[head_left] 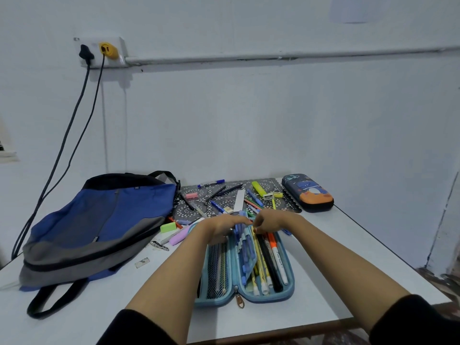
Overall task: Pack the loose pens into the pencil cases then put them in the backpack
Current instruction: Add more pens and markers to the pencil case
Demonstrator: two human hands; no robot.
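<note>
Head view: the person's two bare forearms reach out over a white table [331, 245] to the open pencil case [245, 292], a light blue zip case lying flat with both halves spread, directly beneath and nearer than the hands. The left hand [220, 227] lies over the far end of the case's left half and middle flap, its fingers fairly straight and pointing toward the other hand, gripping nothing. The right hand [270, 224] sits just beside it at the far end of the right half, its fingers curled down onto the tops of the packed pens [267, 260]; whether it pinches one of them cannot be told. The two hands nearly touch. A mesh pocket [216, 267] below the left hand holds a few thin sticks. Just beyond both hands, loose pens [216, 203] lie scattered on a patterned mat [184, 211], along with a white ruler [239, 204], a yellow highlighter [257, 188] and a pink eraser [191, 195]. A green eraser [168, 227] lies on the table just left of the left hand. Farther left of that hand the blue and grey backpack [99, 227] lies flat on the table. Beyond and to the right of the right hand sits the second pencil case [307, 192], dark with a space print, zipped closed at the mat's edge.
</note>
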